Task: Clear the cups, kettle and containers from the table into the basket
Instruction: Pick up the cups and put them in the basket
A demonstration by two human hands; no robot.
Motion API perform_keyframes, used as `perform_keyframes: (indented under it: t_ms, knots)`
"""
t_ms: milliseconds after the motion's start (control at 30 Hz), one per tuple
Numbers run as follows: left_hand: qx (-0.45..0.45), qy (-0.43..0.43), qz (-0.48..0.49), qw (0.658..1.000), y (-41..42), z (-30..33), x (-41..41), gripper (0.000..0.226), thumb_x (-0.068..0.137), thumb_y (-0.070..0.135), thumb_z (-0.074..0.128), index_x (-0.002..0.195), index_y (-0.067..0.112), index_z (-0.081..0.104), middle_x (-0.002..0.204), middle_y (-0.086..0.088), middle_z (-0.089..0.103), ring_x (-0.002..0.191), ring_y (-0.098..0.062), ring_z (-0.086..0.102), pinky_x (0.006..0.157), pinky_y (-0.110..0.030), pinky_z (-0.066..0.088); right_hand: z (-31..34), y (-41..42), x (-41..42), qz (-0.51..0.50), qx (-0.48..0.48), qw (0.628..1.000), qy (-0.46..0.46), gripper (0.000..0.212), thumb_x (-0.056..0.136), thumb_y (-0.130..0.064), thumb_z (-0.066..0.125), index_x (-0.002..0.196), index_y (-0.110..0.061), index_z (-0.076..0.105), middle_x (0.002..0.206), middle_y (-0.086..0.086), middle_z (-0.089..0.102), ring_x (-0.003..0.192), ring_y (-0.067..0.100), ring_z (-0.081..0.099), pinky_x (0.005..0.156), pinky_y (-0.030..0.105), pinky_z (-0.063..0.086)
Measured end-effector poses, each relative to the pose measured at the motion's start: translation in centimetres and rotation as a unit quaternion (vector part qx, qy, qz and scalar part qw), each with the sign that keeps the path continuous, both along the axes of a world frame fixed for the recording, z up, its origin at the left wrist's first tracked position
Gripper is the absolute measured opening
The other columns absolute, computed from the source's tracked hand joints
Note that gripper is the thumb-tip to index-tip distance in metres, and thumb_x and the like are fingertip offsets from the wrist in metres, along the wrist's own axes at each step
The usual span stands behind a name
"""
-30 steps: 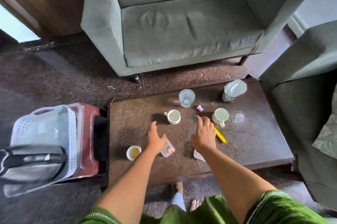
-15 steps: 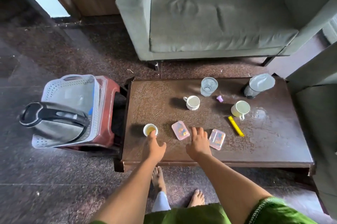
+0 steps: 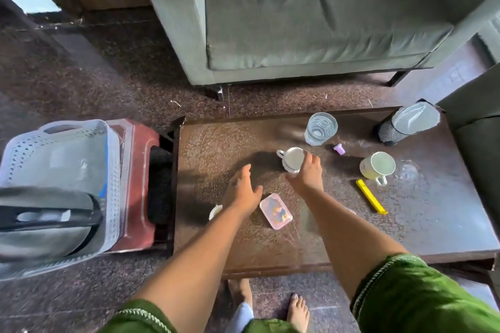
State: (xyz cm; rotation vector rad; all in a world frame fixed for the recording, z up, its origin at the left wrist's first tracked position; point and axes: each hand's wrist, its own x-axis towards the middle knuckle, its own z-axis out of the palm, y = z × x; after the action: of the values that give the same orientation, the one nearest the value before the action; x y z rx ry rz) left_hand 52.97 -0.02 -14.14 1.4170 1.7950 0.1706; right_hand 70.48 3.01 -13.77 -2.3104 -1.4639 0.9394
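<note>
A white handled cup [image 3: 293, 158] stands mid-table. My right hand [image 3: 307, 175] is on it, fingers against its right side and thumb at its near side. My left hand [image 3: 242, 192] hovers open over the dark table [image 3: 216, 143], holding nothing. Its wrist partly hides a small cup [image 3: 215, 212]. A pink lidded container [image 3: 276, 211] lies between my forearms. Further back are a glass [image 3: 320, 128], a cream mug [image 3: 377, 166] and a mesh container with a plastic cover [image 3: 405, 124]. The kettle [image 3: 46, 221] lies in the white basket [image 3: 62, 127] on the left.
The basket sits on a red stool [image 3: 140, 170] against the table's left end. A yellow stick [image 3: 370, 200] and a purple cap [image 3: 339, 149] lie on the table. A grey sofa [image 3: 297, 21] stands behind and another seat [image 3: 476, 148] to the right.
Both hands have moved away from the table's near edge toward its middle. My right hand has reached the white cup; my left has left the small cup.
</note>
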Motion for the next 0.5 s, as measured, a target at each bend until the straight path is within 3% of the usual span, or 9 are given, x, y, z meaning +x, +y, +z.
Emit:
perform_keyframes:
  t_ms: [200,367,500]
  knots:
    - [-0.015,-0.036,-0.018,0.999,4.8,-1.4,2.4,0.061,0.093,0.017,0.055,0.146,0.018,0.024,0.147,-0.008,0.040,0.133,-0.027,0.041,0.109,-0.039,0.035,-2.1,2.3,0.3,-0.007,-0.018,1.000,0.013,0.095,0.073,-0.017,0.081,0.149,-0.011,0.025,0.144,0.014,0.035,0.133,0.033,0.037,0.113,0.041,0.031]
    - [-0.019,-0.027,-0.044,0.998,6.9,-3.2,4.0,0.062,0.093,0.020,0.056,0.145,0.031,0.023,0.148,-0.006,0.040,0.130,-0.029,0.046,0.104,-0.048,0.042,-2.5,2.8,0.8,0.016,0.001,1.000,0.015,0.076,0.076,-0.013,0.075,0.142,-0.011,0.036,0.136,0.015,0.046,0.122,0.034,0.049,0.100,0.039,0.040]
    - [-0.003,0.023,-0.066,0.998,7.2,-2.1,4.8,0.058,0.097,0.019,0.048,0.148,0.033,0.024,0.153,-0.001,0.031,0.128,-0.027,0.048,0.103,-0.038,0.044,-1.3,2.8,0.6,0.029,0.021,0.999,0.032,0.072,0.074,-0.018,0.078,0.136,-0.012,0.042,0.130,0.013,0.051,0.117,0.032,0.052,0.094,0.038,0.044]
